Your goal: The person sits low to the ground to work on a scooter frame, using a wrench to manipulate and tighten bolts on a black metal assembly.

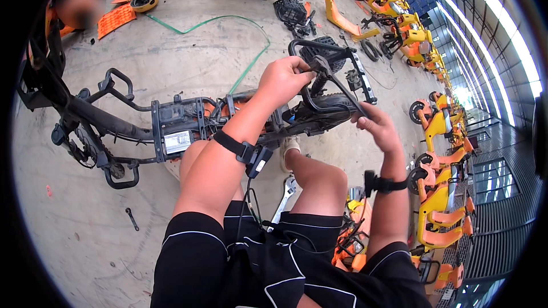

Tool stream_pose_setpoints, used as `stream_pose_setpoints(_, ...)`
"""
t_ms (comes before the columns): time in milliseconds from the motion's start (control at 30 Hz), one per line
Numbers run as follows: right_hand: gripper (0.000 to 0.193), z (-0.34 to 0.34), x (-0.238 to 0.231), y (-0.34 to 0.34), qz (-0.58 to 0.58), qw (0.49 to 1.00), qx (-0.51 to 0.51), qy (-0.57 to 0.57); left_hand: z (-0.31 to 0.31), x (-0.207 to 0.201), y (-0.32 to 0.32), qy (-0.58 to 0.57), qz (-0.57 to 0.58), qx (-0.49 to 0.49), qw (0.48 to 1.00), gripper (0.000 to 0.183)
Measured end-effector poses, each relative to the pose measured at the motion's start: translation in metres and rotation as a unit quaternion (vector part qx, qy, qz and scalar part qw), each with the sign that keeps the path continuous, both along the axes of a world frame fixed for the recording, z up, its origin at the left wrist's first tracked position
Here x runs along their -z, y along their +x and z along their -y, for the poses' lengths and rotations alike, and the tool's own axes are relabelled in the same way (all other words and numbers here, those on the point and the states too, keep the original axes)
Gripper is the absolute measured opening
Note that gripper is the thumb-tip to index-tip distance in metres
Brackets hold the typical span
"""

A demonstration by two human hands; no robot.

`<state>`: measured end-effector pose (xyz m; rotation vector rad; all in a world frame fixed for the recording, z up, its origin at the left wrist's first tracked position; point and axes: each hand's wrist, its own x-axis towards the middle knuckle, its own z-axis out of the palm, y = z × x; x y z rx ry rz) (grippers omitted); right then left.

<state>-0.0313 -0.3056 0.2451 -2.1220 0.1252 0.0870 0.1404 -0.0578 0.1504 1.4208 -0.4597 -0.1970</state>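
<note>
A stripped black scooter frame (149,137) stretches across the floor before me, with its wheel and rear rack (361,77) to the right. Over the rear part, a long dark wrench (342,90) slants down to the right, its head above a shock absorber (319,84). My left hand (283,82) is closed, thumb and fingers pinching at the wrench head. My right hand (379,128) has its fingers closed round the lower end of the handle. What lies under the wrench head is hidden.
A large adjustable wrench (282,199) lies by my leg, and a small dark tool (132,219) at lower left. A green strap (251,64), yellow helmet (145,0), orange panel (116,20) and black basket (290,10) lie beyond. Yellow scooters (436,185) line the right.
</note>
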Motion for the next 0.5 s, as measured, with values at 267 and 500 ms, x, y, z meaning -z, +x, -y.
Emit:
stream_pose_setpoints(267, 0.037, 0.005, -0.047, 0.091, -0.023, 0.917, -0.009, -0.398, -0.006, -0.001, 0.001, 0.051, 0.056, -0.019, 0.997, 0.029)
stream_pose_setpoints(500, 0.037, 0.005, -0.041, 0.177, 0.008, 0.895, 0.008, -0.446, -0.011, -0.009, -0.006, 0.077, 0.064, -0.001, 0.995, 0.032)
